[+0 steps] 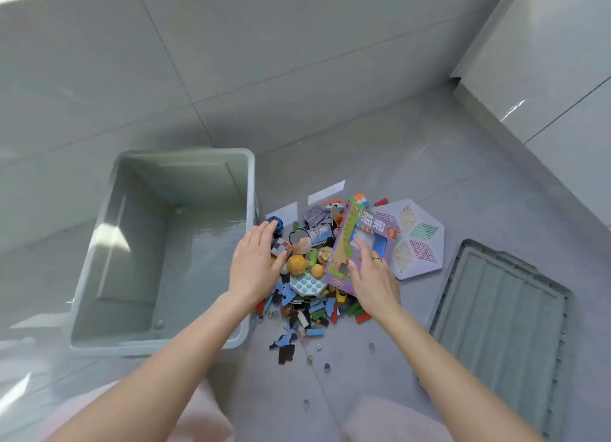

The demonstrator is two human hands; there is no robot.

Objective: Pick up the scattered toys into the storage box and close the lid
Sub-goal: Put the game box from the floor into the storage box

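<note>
A grey storage box (99, 243) stands open and empty on the floor at the left. Its grey lid (502, 309) lies flat at the right. Between them sits a heap of small toys (314, 276): balls, blocks, cards, a blue ball (276, 223). A purple toy carton (360, 243) lies tilted on the heap. My left hand (258, 263) hovers open over the heap's left side, fingertips near the blue ball. My right hand (370, 273) rests with spread fingers on the purple carton, a ring on one finger.
A white hexagonal game board (420, 236) lies beside the carton. Loose marbles and puzzle pieces (287, 342) are strewn on the grey tiled floor in front of the heap. A white cabinet (545, 61) stands at the far right.
</note>
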